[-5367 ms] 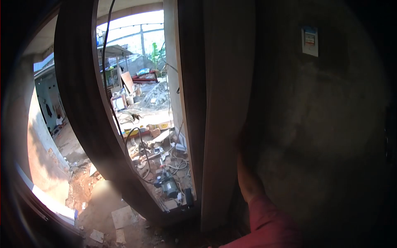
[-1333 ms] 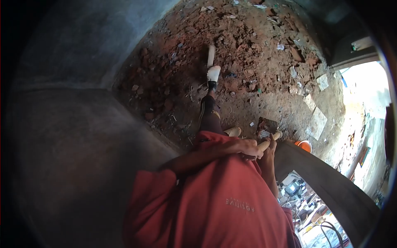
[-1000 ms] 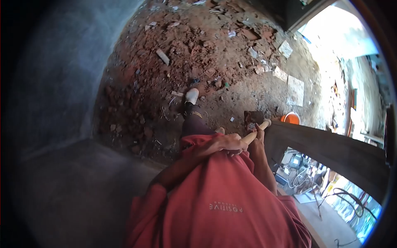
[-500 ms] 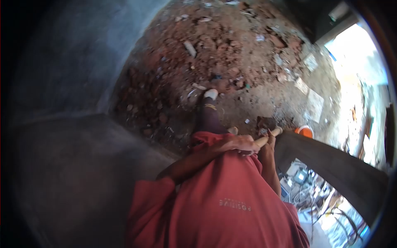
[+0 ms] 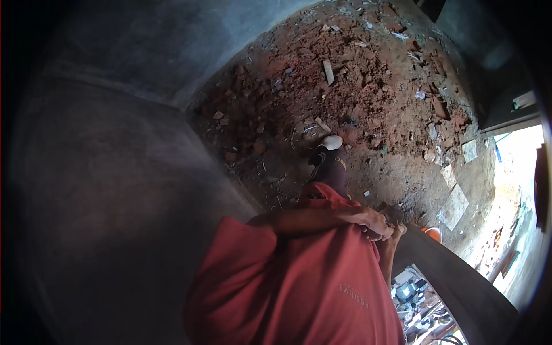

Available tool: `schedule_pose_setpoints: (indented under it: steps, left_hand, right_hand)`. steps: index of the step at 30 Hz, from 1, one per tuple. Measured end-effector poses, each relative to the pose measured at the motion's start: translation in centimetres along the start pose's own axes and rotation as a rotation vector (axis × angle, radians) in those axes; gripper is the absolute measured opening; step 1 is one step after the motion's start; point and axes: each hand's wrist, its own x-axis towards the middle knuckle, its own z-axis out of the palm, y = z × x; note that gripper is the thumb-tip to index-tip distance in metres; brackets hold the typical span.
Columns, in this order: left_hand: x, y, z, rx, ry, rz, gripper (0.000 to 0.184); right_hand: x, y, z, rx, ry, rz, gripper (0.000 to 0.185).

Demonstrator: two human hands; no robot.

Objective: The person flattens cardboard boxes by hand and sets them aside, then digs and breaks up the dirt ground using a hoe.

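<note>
My left hand [image 5: 371,223] reaches across the front of my red shirt and is closed around a pale wooden handle [image 5: 402,228], most of which is hidden by my fingers. Just beyond it, my right hand [image 5: 394,234] is closed on the same handle, close against the left. A dark brown piece [image 5: 393,213] shows right behind the hands; I cannot tell whether it belongs to the handle.
Broken reddish soil and rubble [image 5: 362,75] with paper scraps cover the floor ahead. A grey wall [image 5: 115,172] rises on the left. To the right are an orange container [image 5: 432,233], a grey ledge [image 5: 454,270] and an opening showing clutter [image 5: 422,305].
My view has turned, so the floor, my body and hands appear farther right. My hands have come closer together on the handle, and less of it shows.
</note>
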Motion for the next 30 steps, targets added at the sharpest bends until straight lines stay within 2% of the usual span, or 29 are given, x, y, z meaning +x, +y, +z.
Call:
schedule_pose_setpoints:
  steps: [1,3,5,7,10,12,14,16,17,18,20,22,24,28,30]
  left_hand:
    - [0.0,-0.1,0.2,-0.003,-0.001,0.005,0.029]
    - [-0.1,-0.3,0.4,-0.002,0.005,0.01,0.029]
    - [-0.4,-0.6,0.5,0.001,0.015,0.017,0.03]
    - [-0.7,-1.0,0.8,-0.01,0.017,0.015,0.03]
    - [-0.6,-1.8,0.6,-0.025,0.02,0.021,0.03]
    - [-0.6,-2.6,0.3,-0.043,0.02,0.027,0.031]
    - [-0.6,-3.6,0.4,-0.075,-0.006,0.022,0.031]
    - [-0.9,-3.4,-0.4,-0.075,-0.03,0.037,0.032]
    - [-1.5,-3.0,-1.3,-0.065,-0.042,0.06,0.031]
    - [-1.6,-2.2,-1.9,-0.023,-0.089,0.056,0.031]
    - [-1.8,-1.4,-2.3,-0.015,-0.059,-0.008,0.029]
    - [-1.3,-1.3,-3.4,-0.001,-0.134,0.007,0.025]
    - [-1.4,0.1,-4.9,-0.032,-0.168,-0.022,0.027]
    - [-0.5,0.6,-7.6,-0.116,-0.209,-0.031,0.026]
    - [-0.6,0.5,-9.3,-0.159,-0.246,-0.04,0.025]
  right_hand:
    - [-2.6,1.0,1.7,-0.008,0.001,0.0,0.032]
    - [-6.4,2.3,5.7,-0.221,0.077,-0.139,0.03]
    - [-3.2,1.6,3.7,-0.158,0.054,-0.093,0.03]
    - [-3.6,2.0,3.0,-0.084,0.052,-0.049,0.031]
    - [-5.7,2.3,4.0,-0.272,-0.179,-0.044,0.032]
    - [-8.7,2.9,7.1,-0.451,0.022,0.01,0.05]
    - [-6.4,3.8,4.9,-0.285,-0.083,-0.123,0.042]
    - [-5.9,3.2,6.2,0.037,-0.072,-0.096,0.009]
    - [-5.4,3.2,7.5,0.212,-0.009,-0.128,0.023]
    - [-3.0,2.9,6.1,0.302,-0.113,-0.073,0.021]
    - [-3.6,3.1,7.3,0.331,0.007,-0.16,0.02]
    - [-3.9,3.0,8.4,0.381,0.042,-0.159,0.026]
    - [-4.8,2.9,9.5,0.482,0.035,-0.171,0.026]
    - [-2.0,1.8,11.0,0.435,0.029,-0.26,0.017]
    - [-0.5,0.9,12.2,0.386,0.127,-0.221,0.015]
